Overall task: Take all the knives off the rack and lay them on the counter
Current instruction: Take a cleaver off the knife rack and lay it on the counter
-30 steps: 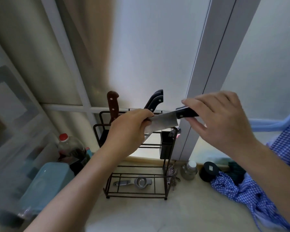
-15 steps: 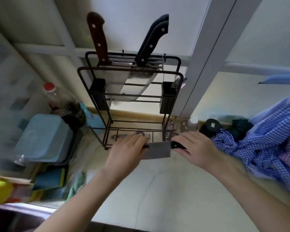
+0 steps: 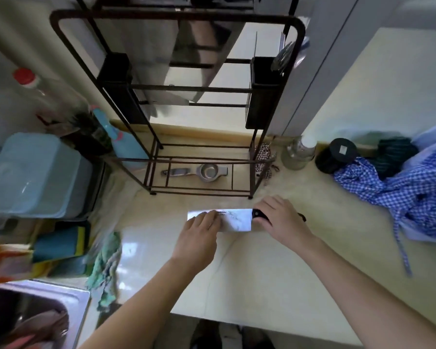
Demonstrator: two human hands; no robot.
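Note:
A cleaver (image 3: 237, 220) with a broad shiny blade and a black handle lies flat on the pale counter (image 3: 262, 268), just in front of the dark wire rack (image 3: 275, 137). My right hand (image 3: 280, 220) is wrapped around its handle. My left hand (image 3: 199, 238) rests with its fingertips on the blade's left end. Up in the rack hang the wide blades of other knives (image 3: 199, 54); their handles are cut off by the top edge of the view.
A metal strainer (image 3: 202, 171) lies on the rack's bottom shelf. A blue checked cloth (image 3: 400, 195), a black jar (image 3: 336, 154) and a clear bottle (image 3: 297, 153) sit to the right. A blue tub (image 3: 33, 175), sponges (image 3: 61, 243), a rag (image 3: 106, 268) and the sink (image 3: 35, 316) are to the left.
Both hands brought the cleaver down from in front of the rack to the counter, where it now lies flat. My view tilted downward with it.

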